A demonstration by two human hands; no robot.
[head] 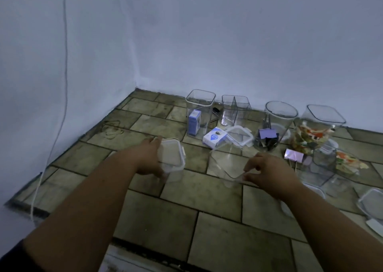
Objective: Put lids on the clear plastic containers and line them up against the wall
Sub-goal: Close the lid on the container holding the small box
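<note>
My left hand (pixel 149 157) grips a small clear container topped with a white clip lid (pixel 172 154) on the tiled floor. My right hand (pixel 267 173) pinches the near rim of an open clear square container (pixel 228 162) that carries no lid. Along the wall stand several lidless clear containers: a tall square one (pixel 200 110) with a blue box inside, a divided one (pixel 235 110), a round one (pixel 278 120) holding binder clips, and a square one (pixel 319 126) with coloured scraps. A loose white-rimmed lid (pixel 240 135) lies between them.
A white cable (pixel 62 97) hangs down the left wall onto the floor. A small white and blue box (pixel 214 137) lies near the lid. Pink clips (pixel 293 154), more clear containers (pixel 324 160) and another lid (pixel 372 202) crowd the right side.
</note>
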